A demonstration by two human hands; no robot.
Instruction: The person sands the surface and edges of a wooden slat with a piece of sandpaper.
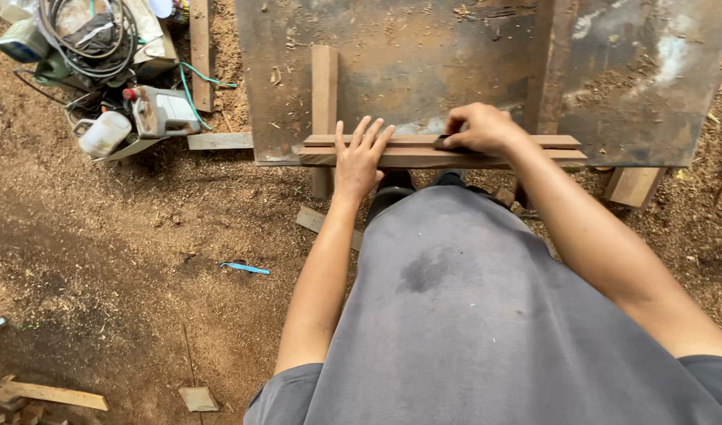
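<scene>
Head view: my left hand [359, 160] lies flat, fingers spread, on the wood strips [444, 149] at the near edge of the workbench [424, 71]; my right hand [479, 127] is closed around a small dark tool [442, 144] (kind unclear). The strips overhang, so a hard push could tip them.

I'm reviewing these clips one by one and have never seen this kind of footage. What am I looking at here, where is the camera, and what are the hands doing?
There is no machine: a person in a grey shirt wears a camera on the head, looking down at their own two hands. They stand at a worn metal-topped workbench on a sawdust-covered floor. Long wooden strips lie along the bench's near edge. The left hand presses flat on them, fingers spread. The right hand is closed over a small dark tool; what it is cannot be told. On the ground to the left lie a power tool, coiled cables and a white jug.
</scene>
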